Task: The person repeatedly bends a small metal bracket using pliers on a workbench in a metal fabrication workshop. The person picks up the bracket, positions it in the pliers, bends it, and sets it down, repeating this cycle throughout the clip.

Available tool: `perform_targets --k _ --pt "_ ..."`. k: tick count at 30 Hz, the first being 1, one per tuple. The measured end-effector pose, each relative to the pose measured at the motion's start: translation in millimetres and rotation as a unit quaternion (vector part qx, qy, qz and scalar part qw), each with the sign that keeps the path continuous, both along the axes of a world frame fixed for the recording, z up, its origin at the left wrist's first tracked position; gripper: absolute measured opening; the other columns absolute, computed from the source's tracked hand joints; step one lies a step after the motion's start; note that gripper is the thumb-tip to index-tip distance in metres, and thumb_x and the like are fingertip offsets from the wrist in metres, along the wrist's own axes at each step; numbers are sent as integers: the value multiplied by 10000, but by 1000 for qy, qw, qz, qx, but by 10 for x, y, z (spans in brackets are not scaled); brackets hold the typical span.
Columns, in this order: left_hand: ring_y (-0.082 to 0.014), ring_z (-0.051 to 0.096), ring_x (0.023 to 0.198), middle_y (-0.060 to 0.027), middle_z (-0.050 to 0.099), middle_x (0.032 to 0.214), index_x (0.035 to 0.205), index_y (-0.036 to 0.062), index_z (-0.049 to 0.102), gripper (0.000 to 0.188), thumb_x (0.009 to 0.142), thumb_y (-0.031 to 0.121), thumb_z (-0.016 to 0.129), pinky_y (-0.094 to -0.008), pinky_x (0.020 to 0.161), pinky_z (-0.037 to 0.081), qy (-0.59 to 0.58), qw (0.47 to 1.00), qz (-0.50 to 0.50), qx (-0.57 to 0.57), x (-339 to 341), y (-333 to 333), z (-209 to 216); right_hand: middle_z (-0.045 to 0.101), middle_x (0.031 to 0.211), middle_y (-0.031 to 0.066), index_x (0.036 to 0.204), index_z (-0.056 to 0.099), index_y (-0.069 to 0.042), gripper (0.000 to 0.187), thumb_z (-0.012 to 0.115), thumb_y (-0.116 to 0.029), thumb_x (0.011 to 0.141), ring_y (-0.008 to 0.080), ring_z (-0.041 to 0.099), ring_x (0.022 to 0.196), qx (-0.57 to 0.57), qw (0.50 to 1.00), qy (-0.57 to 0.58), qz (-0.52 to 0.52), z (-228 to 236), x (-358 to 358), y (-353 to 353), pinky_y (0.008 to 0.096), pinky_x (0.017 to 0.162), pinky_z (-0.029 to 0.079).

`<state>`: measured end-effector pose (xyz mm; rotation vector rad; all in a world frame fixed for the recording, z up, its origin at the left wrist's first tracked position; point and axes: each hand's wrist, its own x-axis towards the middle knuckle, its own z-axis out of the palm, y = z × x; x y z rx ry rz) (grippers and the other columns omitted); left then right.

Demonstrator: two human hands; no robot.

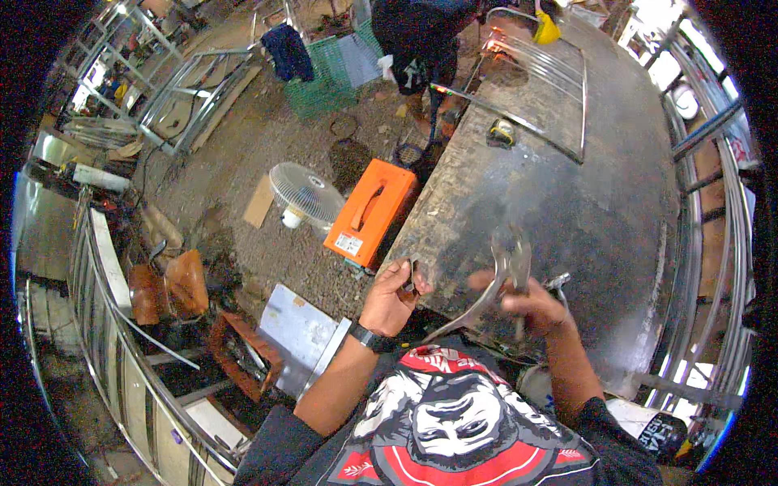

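Mostly, my head view is filled by a broad, grey-brown, scuffed and darkly stained worktop (pixel 600 215). At its far end, I see a silver tubular metal frame (pixel 583 101) with an orange glow near it, and a co-worker in dark clothes (pixel 413 40) beside it. On the gritty brown floor (pixel 247 211) to my left are a round white caged fan (pixel 305 194) and an orange box-shaped machine with a top handle (pixel 371 212) — the latter right by the worktop's edge.

Above the near part of the worktop is a clear, curved plastic piece shaped like eyewear (pixel 510 263), glossy, faintly greyish and motion-blurred, a slender arm slanting down-left. My right hand (pixel 531 306) has it, fingers partly curled. My left hand (pixel 395 293) is nearly closed, pinching a small dark piece (pixel 412 278) — too small for me to identify.
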<state>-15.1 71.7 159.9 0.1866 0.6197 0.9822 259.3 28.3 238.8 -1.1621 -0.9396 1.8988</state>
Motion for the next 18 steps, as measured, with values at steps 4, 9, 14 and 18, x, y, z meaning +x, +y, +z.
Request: perform_targets --k 4,9,14,18 --pt "-221 608 830 -55 601 863 1083 85 607 147 1033 223 616 -428 858 543 -33 999 -35 -7 10 224 200 671 1307 174 1316 617 16 485 738 -226 914 302 624 1226 -44 995 93 -12 -291 -303 -290 431 1110 432" --pt "-209 629 851 -40 630 870 1005 95 605 134 1031 225 624 -410 840 545 0 997 -62 -55 -105 340 377 624 1360 236 1392 554 48 590 671 -341 964 340 615 1258 11 998 39 52 351 -502 -117 473 1104 441" --pt "-212 628 853 -31 620 867 1001 105 603 164 1043 264 602 -425 865 546 -50 992 -105 -58 -190 431 477 510 1400 402 1438 480 78 788 638 -488 914 531 552 1279 -135 927 346 -54 -144 -480 -333 639 1100 423" --pt "-228 646 895 -42 642 899 1015 94 609 213 1062 297 560 -441 897 542 -75 991 -102 -42 -366 463 500 508 1406 396 1466 455 47 801 588 -523 920 540 575 1238 -146 976 158 -39 -6 -556 -267 645 1089 429"
